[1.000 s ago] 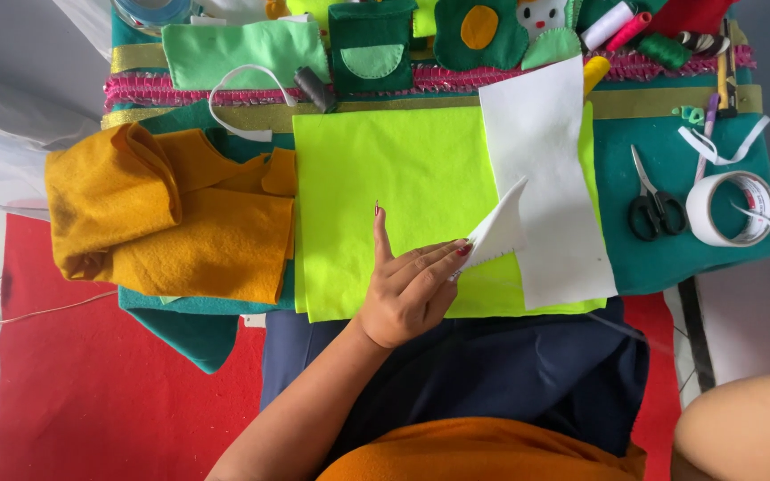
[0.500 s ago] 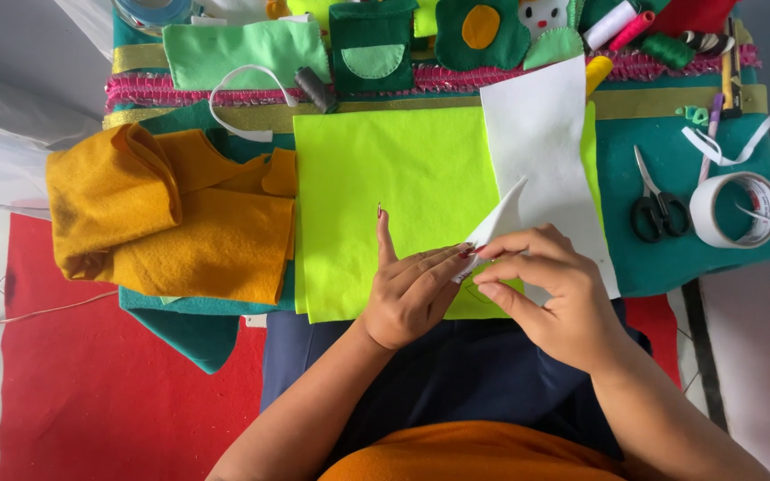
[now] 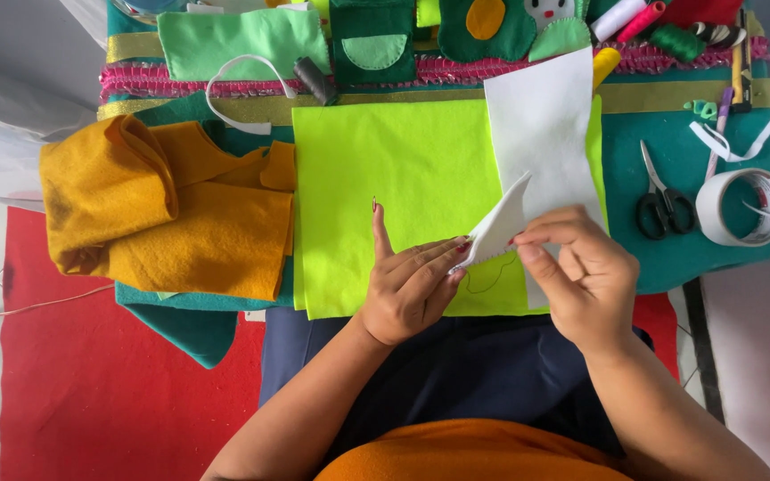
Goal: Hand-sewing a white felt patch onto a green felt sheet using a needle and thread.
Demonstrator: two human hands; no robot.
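Note:
My left hand (image 3: 412, 281) and my right hand (image 3: 577, 272) both pinch a small white felt piece (image 3: 501, 223), held just above a lime-green felt sheet (image 3: 398, 187). The left fingertips grip its lower left edge, the index finger pointing up. The right thumb and fingers hold its right corner. A thin dark thread loops below the piece over the green sheet. A larger white felt sheet (image 3: 541, 125) lies under the right hand, partly covering the green one.
Folded mustard felt (image 3: 167, 209) lies at the left. Black-handled scissors (image 3: 664, 200) and a roll of tape (image 3: 744, 207) sit at the right on teal cloth (image 3: 670, 258). Thread spools (image 3: 643, 18), green felt pieces and a pink trim line the far edge. Red floor mat below.
My right hand came in from the lower right and took hold of the white felt piece, which my left hand held alone a second ago.

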